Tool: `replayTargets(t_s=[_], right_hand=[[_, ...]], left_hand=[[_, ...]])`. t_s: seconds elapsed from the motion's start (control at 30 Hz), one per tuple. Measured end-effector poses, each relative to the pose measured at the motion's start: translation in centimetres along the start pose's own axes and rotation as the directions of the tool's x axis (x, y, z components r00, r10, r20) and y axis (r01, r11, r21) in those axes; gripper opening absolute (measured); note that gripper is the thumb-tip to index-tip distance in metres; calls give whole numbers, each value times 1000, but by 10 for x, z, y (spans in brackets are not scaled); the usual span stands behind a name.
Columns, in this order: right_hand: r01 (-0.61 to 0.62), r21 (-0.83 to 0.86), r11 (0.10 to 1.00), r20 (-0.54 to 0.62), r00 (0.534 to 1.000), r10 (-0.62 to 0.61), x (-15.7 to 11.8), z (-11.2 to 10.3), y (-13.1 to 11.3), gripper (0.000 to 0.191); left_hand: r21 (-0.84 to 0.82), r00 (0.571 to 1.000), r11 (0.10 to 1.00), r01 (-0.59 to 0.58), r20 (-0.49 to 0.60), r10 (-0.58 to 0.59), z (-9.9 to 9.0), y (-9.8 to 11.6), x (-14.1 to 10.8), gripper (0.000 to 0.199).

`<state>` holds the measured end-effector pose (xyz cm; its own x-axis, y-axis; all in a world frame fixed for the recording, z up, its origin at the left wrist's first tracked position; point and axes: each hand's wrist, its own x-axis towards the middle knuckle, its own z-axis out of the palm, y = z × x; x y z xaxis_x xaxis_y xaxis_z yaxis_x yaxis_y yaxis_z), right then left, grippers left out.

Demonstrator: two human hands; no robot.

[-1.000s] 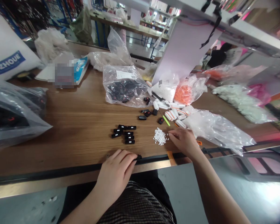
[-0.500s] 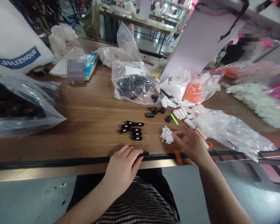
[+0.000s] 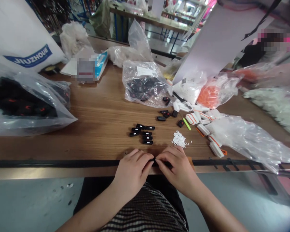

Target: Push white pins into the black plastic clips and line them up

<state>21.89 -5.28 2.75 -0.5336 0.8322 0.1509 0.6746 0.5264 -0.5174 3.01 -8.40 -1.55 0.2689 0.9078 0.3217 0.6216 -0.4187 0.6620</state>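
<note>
black plastic clip, one, mostly hidden by fingers, held at the front edge of the wooden workbench between both hands. bench items, largest first: a clear polythene bag of black parts with red marks at far left; a crumpled clear plastic bag at right; a smaller clear bag of black pieces beyond the clip. left hand rested at the edge, fingers curled forward and close together, their tips pressed on the clip's left end. right hand had just come across from the white pellets to meet it, fingers likewise close together, not spread, tips pinching the clip's right end, the two hands nearly touching. lesser items: rows of black clips just behind the hands; a small heap of white plastic pellets behind and to the right, untouched by either hand.
</note>
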Motion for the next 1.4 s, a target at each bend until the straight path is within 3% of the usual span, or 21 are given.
replayTargets(t_s=[0.23,0.4,0.73,0.83,0.93,1.03,1.13,1.23,1.4], right_hand=[[133,-222,966,-1,991,-137,0,1,-9,20],[95,-168,981,-118,986,-116,-5,6,-3,14],[139,-272,952,-120,977,-177,-11,9,-7,15],[134,-197,971,-100,983,-156,-12,6,-6,16],[28,-67,997,-199,979,-41,-17,-10,21,16],[-262,-121,958,-368,908,202,-24,-34,70,19],[-443,-93,892,-356,851,386,-31,-51,113,24],[-480,-42,876,-294,844,448,-34,-55,131,27],[-472,-75,878,-271,857,438,-31,-54,133,27]], left_hand=[[12,1000,1000,7,-18,-6,1,-1,1,10],[-3,1000,1000,11,-20,-11,2,-1,1,8],[-8,1000,1000,11,-21,-11,2,-1,0,10],[7,999,1000,4,-34,-4,1,-2,0,8],[6,999,1000,-23,-44,24,2,-3,1,7],[5,998,999,-32,-48,32,3,-3,1,7],[18,998,999,-27,-54,27,3,-3,1,7],[19,998,999,-26,-59,28,3,-3,1,7],[23,998,999,-28,-58,30,3,-2,1,6]])
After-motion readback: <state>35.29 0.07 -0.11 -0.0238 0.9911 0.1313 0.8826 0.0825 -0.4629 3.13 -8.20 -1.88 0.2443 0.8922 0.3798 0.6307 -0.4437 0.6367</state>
